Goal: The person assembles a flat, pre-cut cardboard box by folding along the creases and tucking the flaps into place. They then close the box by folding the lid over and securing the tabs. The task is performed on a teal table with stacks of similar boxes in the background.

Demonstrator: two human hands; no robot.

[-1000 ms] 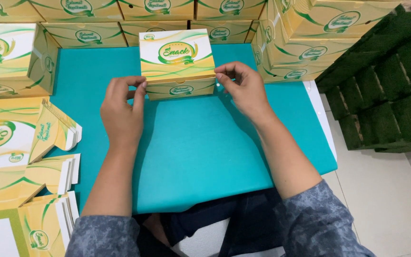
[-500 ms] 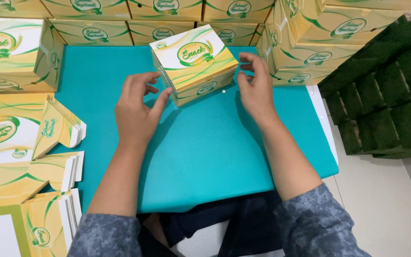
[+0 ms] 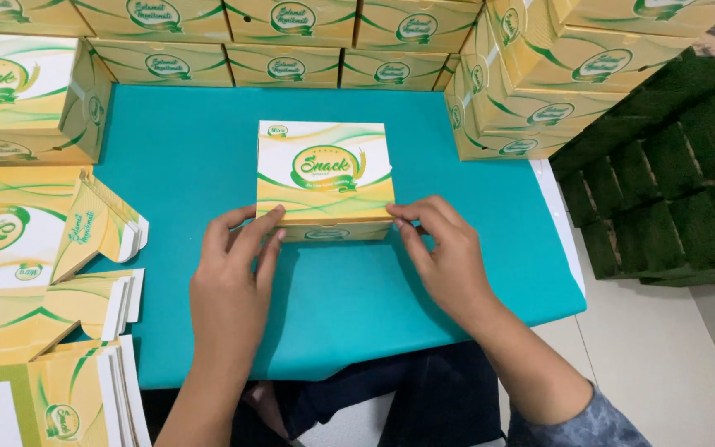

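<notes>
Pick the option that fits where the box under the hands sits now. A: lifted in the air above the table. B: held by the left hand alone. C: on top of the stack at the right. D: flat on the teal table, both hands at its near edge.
D: the box lies flat on the teal table, with the left hand and the right hand touching its near edge.

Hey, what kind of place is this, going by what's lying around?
Probably a small packing spot in a home or workshop, where cartons get folded by hand. Finished boxes are stacked round a teal table, flat blanks wait at the side, and both hands press on one box.
</notes>
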